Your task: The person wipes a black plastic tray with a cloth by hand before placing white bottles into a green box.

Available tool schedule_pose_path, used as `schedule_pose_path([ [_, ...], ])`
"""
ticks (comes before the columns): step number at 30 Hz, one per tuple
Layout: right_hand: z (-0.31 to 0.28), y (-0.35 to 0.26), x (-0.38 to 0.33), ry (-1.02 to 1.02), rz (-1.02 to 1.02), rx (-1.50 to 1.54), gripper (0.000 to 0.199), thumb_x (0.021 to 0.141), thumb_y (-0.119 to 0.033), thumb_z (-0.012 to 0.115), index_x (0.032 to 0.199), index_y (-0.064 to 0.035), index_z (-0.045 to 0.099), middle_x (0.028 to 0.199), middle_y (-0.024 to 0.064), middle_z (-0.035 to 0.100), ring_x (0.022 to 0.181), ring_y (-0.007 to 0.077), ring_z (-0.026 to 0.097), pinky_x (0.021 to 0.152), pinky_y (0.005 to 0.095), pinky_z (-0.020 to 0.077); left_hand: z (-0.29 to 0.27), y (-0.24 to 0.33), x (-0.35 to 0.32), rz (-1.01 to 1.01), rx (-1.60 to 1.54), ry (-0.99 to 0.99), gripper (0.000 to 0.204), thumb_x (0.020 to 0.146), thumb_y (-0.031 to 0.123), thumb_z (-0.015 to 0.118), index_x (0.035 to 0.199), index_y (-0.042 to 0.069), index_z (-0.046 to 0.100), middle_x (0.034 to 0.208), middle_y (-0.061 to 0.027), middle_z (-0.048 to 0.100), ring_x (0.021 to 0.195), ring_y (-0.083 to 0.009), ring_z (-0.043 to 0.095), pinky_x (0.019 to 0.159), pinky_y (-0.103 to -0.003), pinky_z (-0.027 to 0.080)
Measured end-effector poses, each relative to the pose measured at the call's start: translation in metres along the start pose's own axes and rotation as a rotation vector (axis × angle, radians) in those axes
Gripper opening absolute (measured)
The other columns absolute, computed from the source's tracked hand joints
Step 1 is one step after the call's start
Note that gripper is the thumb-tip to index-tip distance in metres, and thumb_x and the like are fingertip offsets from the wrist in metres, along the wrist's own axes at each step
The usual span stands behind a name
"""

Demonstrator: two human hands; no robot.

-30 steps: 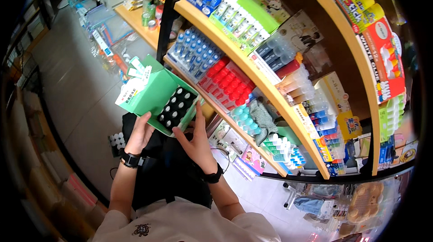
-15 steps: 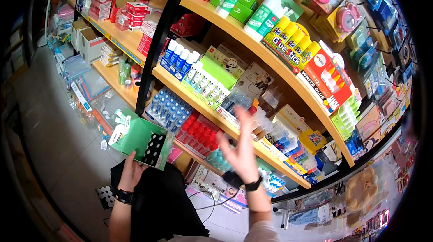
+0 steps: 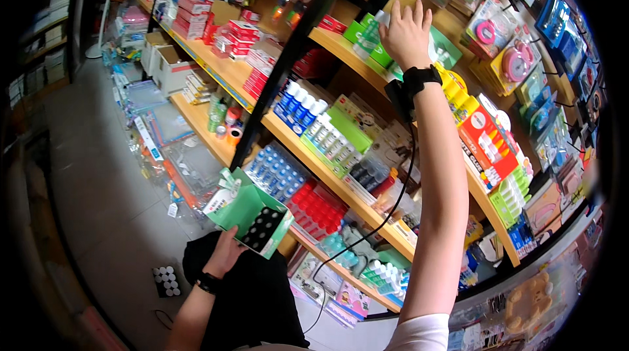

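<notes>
A green cardboard display box (image 3: 244, 200), its lid flap raised, rests in my left hand (image 3: 225, 254), whose fingers are closed on its near lower corner. Inside it sits a black insert (image 3: 263, 228) with rows of round pale spots. My right hand (image 3: 407, 35) is stretched up to the top shelf, fingers extended and nothing visible in them. Just left of it stand a green-and-white glue tube (image 3: 369, 38) and green boxes (image 3: 354, 31); whether my fingertips touch anything there I cannot tell. My right forearm hides part of the shelves.
Yellow glue sticks (image 3: 461, 103) and a red glue box (image 3: 488, 145) stand along the upper shelf. Below are blue-labelled glue bottles (image 3: 296, 107) and red-capped bottles (image 3: 316, 210). A black cable (image 3: 367, 236) hangs from my right wrist. Round white items (image 3: 167, 281) lie on the floor.
My right hand has risen from in front of the middle shelf to the top shelf. My left hand keeps hold of the green box. The whole view has shifted, moving the shelves rightward.
</notes>
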State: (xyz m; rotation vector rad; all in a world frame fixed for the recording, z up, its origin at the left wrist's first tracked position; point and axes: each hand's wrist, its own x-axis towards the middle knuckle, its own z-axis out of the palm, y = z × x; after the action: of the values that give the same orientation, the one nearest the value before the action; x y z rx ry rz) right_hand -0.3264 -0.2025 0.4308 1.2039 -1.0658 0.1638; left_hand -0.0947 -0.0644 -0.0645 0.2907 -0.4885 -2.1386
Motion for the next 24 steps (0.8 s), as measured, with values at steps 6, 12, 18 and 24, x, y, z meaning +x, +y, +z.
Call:
schedule_pose_path([
  [6,0.002,-0.013,0.012,-0.229,0.112,-0.070,0.045,0.084,-0.033,0.048,0.108,0.0039,0.059,0.110,0.0193,0.058,0.127,0.0349,0.034,0.107,0.0524,0.0175,-0.004,0.012,-0.006,0.025,0.061,-0.039,0.047,0.095,0.032,0.044,0.134,0.010,0.032,0.129,-0.0056,0.047,0.114,-0.0180,0.048,0.091,-0.040,0.042],
  [12,0.016,-0.004,0.000,-0.093,0.171,0.098,0.037,0.084,-0.033,0.053,0.094,0.0021,0.059,0.096,0.0179,0.063,0.118,0.0344,0.045,0.106,0.0520,0.0201,-0.003,0.013,-0.012,0.015,0.074,-0.034,0.048,0.095,0.033,0.043,0.135,0.009,0.031,0.129,-0.0064,0.047,0.115,-0.0186,0.048,0.092,-0.040,0.042],
  [18,0.005,-0.003,-0.006,0.058,0.387,0.715,0.035,0.077,-0.031,0.064,0.095,-0.0015,0.059,0.088,0.0183,0.065,0.084,0.0365,0.061,0.095,0.0481,0.0370,0.006,0.007,-0.008,0.043,0.062,-0.028,0.047,0.096,0.030,0.043,0.136,0.009,0.031,0.133,-0.0062,0.044,0.119,-0.0192,0.046,0.093,-0.040,0.042],
  [24,-0.111,-0.073,-0.068,0.276,0.295,1.378,0.038,0.079,-0.014,0.069,0.112,-0.0003,0.057,0.104,0.0150,0.063,0.094,0.0229,0.062,0.080,0.0314,0.0487,-0.010,0.015,-0.013,0.075,0.112,0.050,0.048,0.095,0.028,0.046,0.137,0.010,0.030,0.136,-0.0036,0.040,0.119,-0.0164,0.044,0.094,-0.038,0.040],
])
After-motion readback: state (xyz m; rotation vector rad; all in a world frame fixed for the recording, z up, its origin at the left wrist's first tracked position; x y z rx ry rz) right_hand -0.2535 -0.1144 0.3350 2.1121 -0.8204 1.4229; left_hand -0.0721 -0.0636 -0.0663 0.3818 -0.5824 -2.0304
